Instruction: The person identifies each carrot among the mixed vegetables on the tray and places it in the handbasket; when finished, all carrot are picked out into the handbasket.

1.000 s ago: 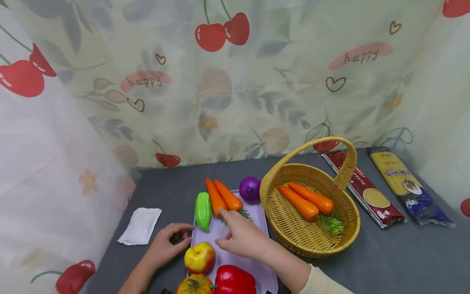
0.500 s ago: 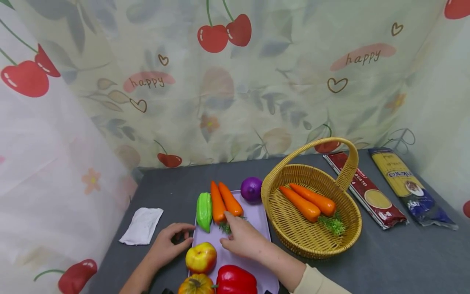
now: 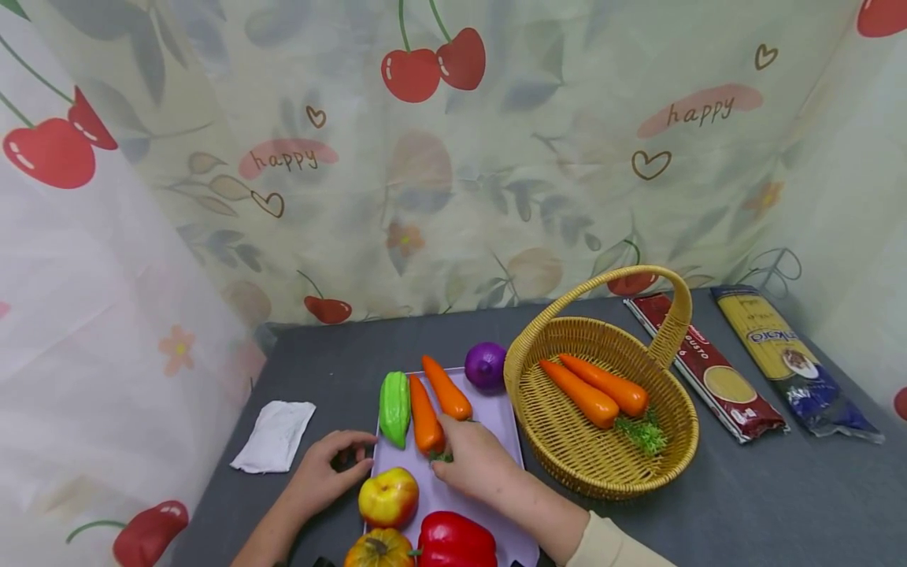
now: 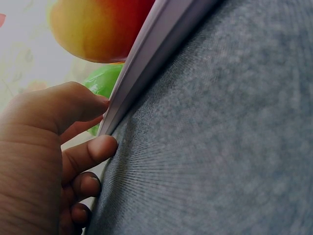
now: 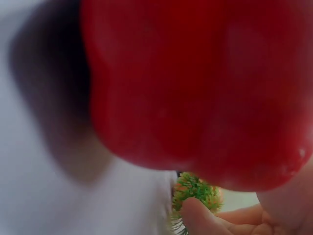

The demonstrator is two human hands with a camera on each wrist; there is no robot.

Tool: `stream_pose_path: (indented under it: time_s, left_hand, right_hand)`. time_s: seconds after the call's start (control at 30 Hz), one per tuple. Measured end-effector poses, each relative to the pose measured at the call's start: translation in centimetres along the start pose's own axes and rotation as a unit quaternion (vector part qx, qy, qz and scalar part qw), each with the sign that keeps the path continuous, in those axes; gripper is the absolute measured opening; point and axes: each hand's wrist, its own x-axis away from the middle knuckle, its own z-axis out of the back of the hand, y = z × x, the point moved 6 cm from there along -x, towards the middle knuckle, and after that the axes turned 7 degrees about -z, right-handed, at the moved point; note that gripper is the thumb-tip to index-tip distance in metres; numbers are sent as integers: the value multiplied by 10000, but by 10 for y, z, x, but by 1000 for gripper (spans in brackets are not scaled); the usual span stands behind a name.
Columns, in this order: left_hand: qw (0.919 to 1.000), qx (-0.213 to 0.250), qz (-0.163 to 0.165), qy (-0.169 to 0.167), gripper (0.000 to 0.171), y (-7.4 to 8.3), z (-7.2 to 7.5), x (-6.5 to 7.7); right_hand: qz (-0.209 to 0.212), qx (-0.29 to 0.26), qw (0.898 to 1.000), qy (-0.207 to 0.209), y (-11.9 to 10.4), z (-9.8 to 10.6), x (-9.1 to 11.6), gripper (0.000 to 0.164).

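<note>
In the head view my right hand (image 3: 478, 457) is over the lilac tray (image 3: 506, 480). Its thumb and fingers hold the leafy end of an orange carrot (image 3: 426, 419); the right wrist view has the thumb against the green leaves (image 5: 196, 188). Beside it lies another carrot (image 3: 448, 390), its leafy end mostly hidden by the hand. My left hand (image 3: 326, 466) rests at the tray's left edge, loosely bent fingers touching the rim (image 4: 134, 68). A green ridged vegetable (image 3: 394, 409) and a yellow-red apple (image 3: 389, 498) lie close by on the tray.
A red bell pepper (image 3: 457, 542) and a small pumpkin (image 3: 379, 549) are at the tray's near end, a purple onion (image 3: 486, 367) at its far corner. Right of it stands a wicker basket (image 3: 538, 441) holding two carrots (image 3: 602, 390). Two pasta packs (image 3: 708, 366) and a white packet (image 3: 273, 437) lie around.
The left carrot on the tray has shifted toward me and away from the other carrot, with my right hand at its leafy end. My left hand stays at the tray's edge.
</note>
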Motion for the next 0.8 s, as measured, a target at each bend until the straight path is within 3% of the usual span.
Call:
stream_pose_path:
  time_s: [0.13, 0.47, 0.8]
  left_hand:
    - [10000, -8, -54, 25, 26, 1, 0, 0]
    - [10000, 15, -50, 48, 26, 0, 1, 0]
    - [10000, 38, -43, 30, 26, 0, 0, -1]
  right_hand:
    - [89, 310, 9994, 160, -2, 2, 3, 49]
    - [-147, 995, 9946, 241, -15, 14, 17, 55]
    - [-61, 970, 9943, 431, -32, 46, 35, 33]
